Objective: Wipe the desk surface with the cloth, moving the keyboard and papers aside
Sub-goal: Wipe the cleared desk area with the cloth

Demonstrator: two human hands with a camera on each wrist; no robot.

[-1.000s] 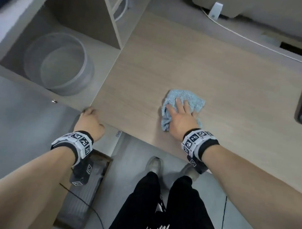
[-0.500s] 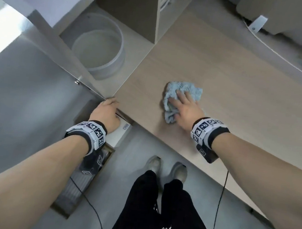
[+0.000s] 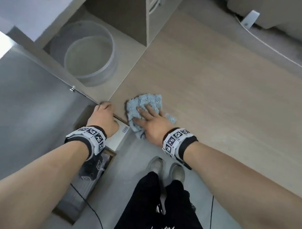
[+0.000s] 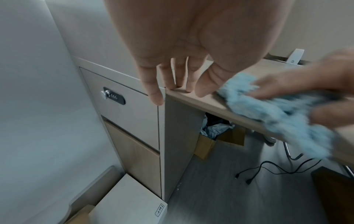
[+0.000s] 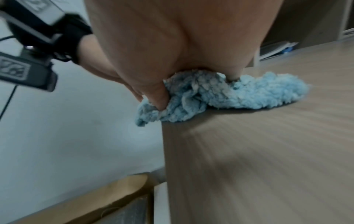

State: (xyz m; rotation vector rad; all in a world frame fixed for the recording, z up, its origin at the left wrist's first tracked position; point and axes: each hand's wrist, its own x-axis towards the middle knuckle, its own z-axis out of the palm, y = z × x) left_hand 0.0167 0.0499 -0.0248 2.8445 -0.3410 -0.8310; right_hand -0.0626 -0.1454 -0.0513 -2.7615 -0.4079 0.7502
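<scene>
While the right hand (image 3: pixel 150 122) presses the cloth (image 3: pixel 143 104) flat at the near left corner of the table (image 3: pixel 214 87), its fingers lie spread over the fabric and the thumb digs into a fold, so it bears down on the cloth more than it grips it. Part of the cloth droops over the table's front edge. The left hand (image 3: pixel 103 117) holds nothing; its relaxed fingertips rest on the corner where the table meets the cabinet (image 4: pixel 134 115).

The wipe looks well under way, judging by the wide stretch of bare wood behind the cloth. Neither keyboard nor papers can be made out for sure; a dark shape at the right edge of the head view is too cut off to name. Whether the far right part is wiped yet cannot be told.

The cloth is pale blue, thick and nubbly like fleece, bunched into soft folds. The table is smooth, light wood-grain laminate with a sharp square edge. A clear round plastic tub (image 3: pixel 89 55) sits in the open shelf (image 3: pixel 129 63) to the left, and a thin white cable (image 3: pixel 276 51) runs along the back.
</scene>
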